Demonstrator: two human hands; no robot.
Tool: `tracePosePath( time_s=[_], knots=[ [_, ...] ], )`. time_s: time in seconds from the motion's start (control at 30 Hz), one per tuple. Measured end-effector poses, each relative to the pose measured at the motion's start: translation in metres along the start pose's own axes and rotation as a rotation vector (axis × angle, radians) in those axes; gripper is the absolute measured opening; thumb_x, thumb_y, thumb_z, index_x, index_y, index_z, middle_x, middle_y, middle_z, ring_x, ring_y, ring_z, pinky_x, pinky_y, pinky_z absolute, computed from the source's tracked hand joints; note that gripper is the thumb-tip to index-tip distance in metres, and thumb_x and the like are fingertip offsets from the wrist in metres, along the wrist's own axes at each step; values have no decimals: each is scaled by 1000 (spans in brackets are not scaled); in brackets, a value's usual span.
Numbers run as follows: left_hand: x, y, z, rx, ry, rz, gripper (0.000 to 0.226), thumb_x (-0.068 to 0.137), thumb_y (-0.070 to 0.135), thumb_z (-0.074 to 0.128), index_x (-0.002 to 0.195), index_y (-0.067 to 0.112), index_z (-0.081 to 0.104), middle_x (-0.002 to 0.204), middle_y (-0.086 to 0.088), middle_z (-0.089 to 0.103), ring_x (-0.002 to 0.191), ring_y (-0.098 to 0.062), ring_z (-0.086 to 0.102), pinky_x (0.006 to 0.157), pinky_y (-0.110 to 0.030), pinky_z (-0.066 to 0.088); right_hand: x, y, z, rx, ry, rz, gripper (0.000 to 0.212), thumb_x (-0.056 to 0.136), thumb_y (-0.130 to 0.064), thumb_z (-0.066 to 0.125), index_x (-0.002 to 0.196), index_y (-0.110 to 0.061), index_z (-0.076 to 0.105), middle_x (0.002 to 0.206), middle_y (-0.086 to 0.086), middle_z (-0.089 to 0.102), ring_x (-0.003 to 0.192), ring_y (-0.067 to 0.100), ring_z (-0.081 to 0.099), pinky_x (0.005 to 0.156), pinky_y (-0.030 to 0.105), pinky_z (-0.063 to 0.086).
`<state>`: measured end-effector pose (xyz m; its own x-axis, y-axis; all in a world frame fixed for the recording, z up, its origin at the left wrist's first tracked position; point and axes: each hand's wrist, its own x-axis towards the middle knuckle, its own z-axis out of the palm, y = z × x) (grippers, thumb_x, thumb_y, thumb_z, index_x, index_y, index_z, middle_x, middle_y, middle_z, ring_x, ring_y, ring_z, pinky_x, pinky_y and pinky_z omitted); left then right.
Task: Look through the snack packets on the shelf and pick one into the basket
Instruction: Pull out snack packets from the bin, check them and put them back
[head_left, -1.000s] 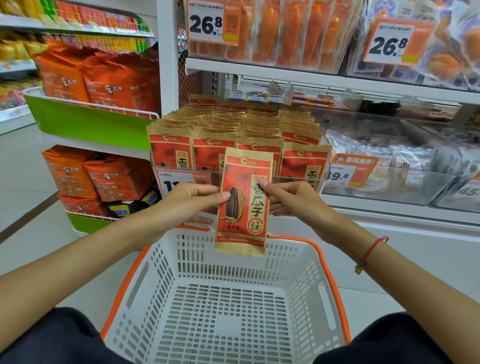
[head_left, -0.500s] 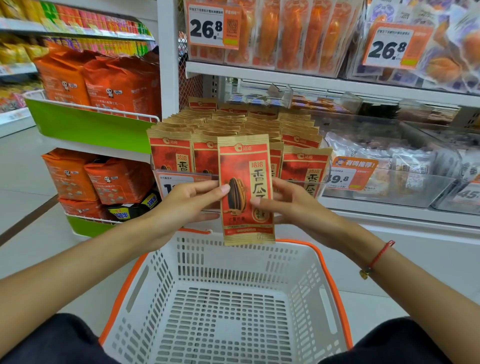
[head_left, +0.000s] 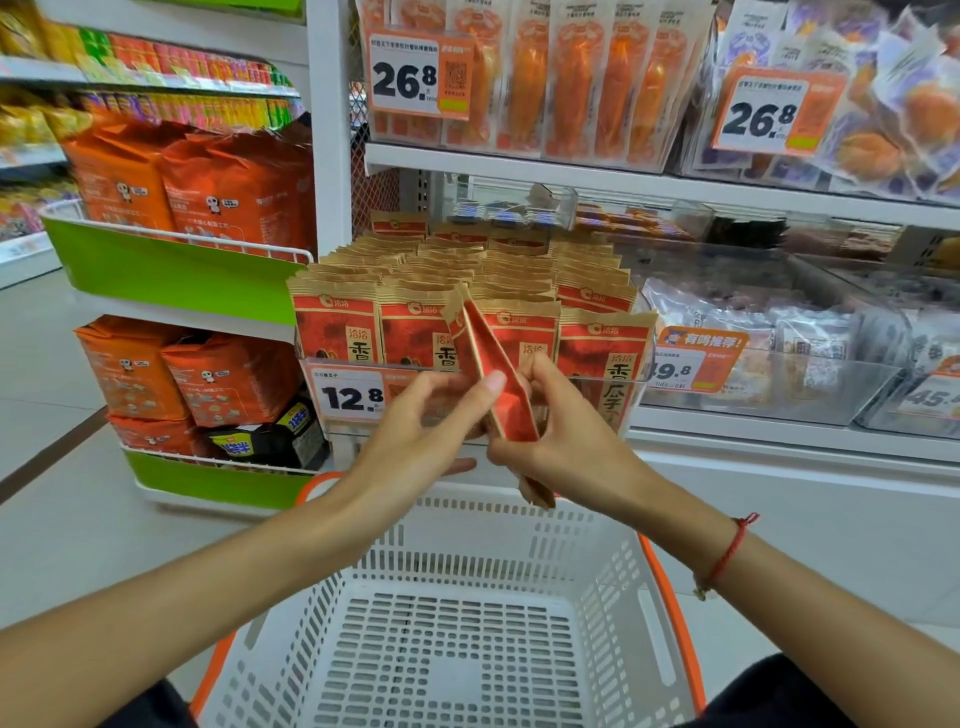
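Observation:
A red and tan sunflower-seed packet (head_left: 491, 364) is held edge-on between both hands, in front of the shelf and above the basket's far rim. My left hand (head_left: 415, 431) pinches its left side with thumb and fingers. My right hand (head_left: 563, 441) grips its lower right part with curled fingers. Behind it, several rows of the same packets (head_left: 467, 280) stand upright in a clear shelf bin. The white basket (head_left: 613, 582) with an orange rim sits below my arms and holds nothing.
A 12.8 price tag (head_left: 353, 397) hangs on the bin front. Clear bins of pale packets (head_left: 753, 332) lie to the right. An upper shelf holds orange snack packs (head_left: 582, 83). A green rack with orange bags (head_left: 208, 192) stands at the left, beside open floor.
The packet faced me flat a second ago; it has been turned so its edge points at me, and lifted a little. Both hands stayed on it and moved closer together.

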<state>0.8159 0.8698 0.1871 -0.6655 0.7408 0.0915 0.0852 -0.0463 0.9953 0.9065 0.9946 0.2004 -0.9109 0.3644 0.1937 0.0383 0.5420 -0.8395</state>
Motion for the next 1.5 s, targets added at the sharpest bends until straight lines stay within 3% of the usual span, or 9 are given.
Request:
tracePosePath(
  time_s=[0.17,0.3,0.43,0.53,0.77,1.0,1.13,1.3,1.5],
  knots=[
    [2,-5,-9,21,13,3,46,81,51,60,123,33,55,112,11,69,103,-4,66,78,-22,57,-2,8,8,-187,-140,-69,52,68,-24,85,103,-19,46,120,1,45,116,22,40,95,38,43],
    [9,-9,-25,-48,-126,-46,38,91,40,54,128,34,55,121,8,69,109,-11,66,90,-36,55,0,1,-3,-33,-18,-4,45,74,-18,83,105,-26,51,114,-3,50,86,6,50,72,17,46],
    [12,-11,-37,-69,-263,-98,35,89,36,52,123,38,56,120,14,68,111,-2,63,84,-29,57,6,-2,-20,180,69,128,45,79,-13,77,118,-16,56,95,1,71,70,10,64,64,22,56],
    [10,-12,-44,-32,-333,-162,35,85,35,55,120,36,60,116,11,71,108,-4,65,81,-24,57,4,-2,-26,181,56,147,21,82,-12,74,102,-10,69,69,-2,73,56,0,63,50,10,44],
    [10,-17,-52,91,-368,-190,38,85,39,55,124,37,57,116,11,71,109,-6,65,85,-25,56,3,1,-25,241,41,221,12,80,-13,75,90,-10,72,61,-1,71,47,3,58,46,11,42],
    [11,-17,-52,86,-354,-188,40,85,39,56,124,34,58,115,11,71,108,-6,66,83,-24,57,4,0,-26,230,44,223,10,80,-16,76,89,-14,72,63,-2,72,50,3,60,47,11,43],
    [11,-15,-50,21,-256,-127,34,87,37,56,121,35,59,112,11,72,104,-5,67,77,-23,58,3,0,-22,247,62,125,32,78,-8,77,109,-13,66,77,3,75,65,7,68,57,13,50],
    [15,-8,-54,-171,-100,-67,37,87,36,55,124,35,61,115,7,71,106,-10,67,84,-30,57,-1,-1,-8,-101,31,-173,71,72,1,81,129,-28,50,112,-5,57,92,6,60,76,17,54],
    [9,-3,-50,-153,-46,-30,30,94,33,51,123,37,59,111,10,72,102,-6,68,82,-26,58,0,3,-2,-272,46,-277,67,76,-10,81,132,-30,50,123,-9,47,107,2,49,83,8,45]
  ],
)
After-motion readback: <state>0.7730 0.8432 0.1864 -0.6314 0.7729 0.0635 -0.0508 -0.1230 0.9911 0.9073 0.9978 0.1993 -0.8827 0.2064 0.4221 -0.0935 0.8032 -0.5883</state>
